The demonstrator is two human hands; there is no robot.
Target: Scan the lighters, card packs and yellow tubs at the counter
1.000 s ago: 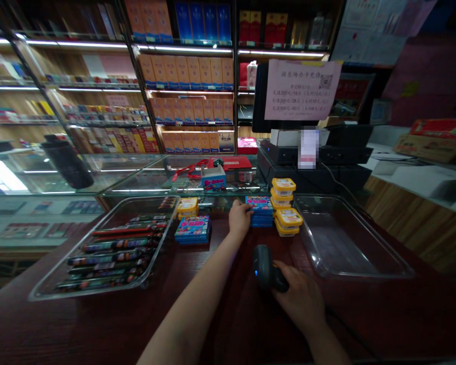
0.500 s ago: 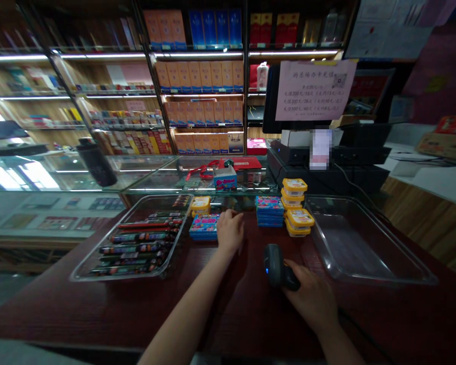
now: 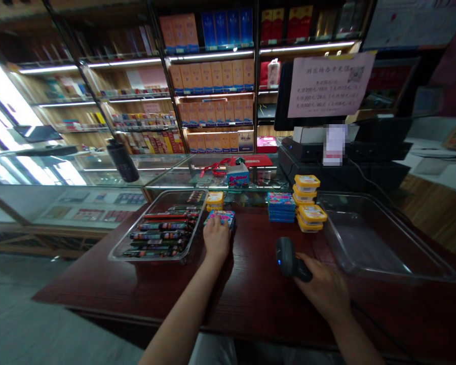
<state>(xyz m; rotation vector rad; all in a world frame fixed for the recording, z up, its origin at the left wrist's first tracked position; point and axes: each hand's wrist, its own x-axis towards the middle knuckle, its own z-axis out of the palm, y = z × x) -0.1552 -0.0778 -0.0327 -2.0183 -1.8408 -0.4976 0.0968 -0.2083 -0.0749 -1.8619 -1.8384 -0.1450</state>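
My left hand (image 3: 216,238) rests on a small stack of blue-and-pink packs (image 3: 223,217) on the dark red counter (image 3: 251,299), fingers closed over its near edge. My right hand (image 3: 325,289) grips a dark handheld barcode scanner (image 3: 288,257) with a blue light, its head pointing towards the packs. A second stack of the same blue packs (image 3: 281,207) stands further right, beside a pile of yellow-lidded tubs (image 3: 308,202).
A clear tray (image 3: 137,251) of long dark wrapped sticks sits left of my hand; another clear tray (image 3: 380,243) lies at the right. Small yellow tubs (image 3: 215,199), a glass display case (image 3: 167,175), a till with monitor (image 3: 327,147) and stocked shelves stand behind.
My left hand has moved left from the right-hand stack of blue packs to the left-hand stack and closed on it. The camera view has shifted left. My right hand keeps the scanner.
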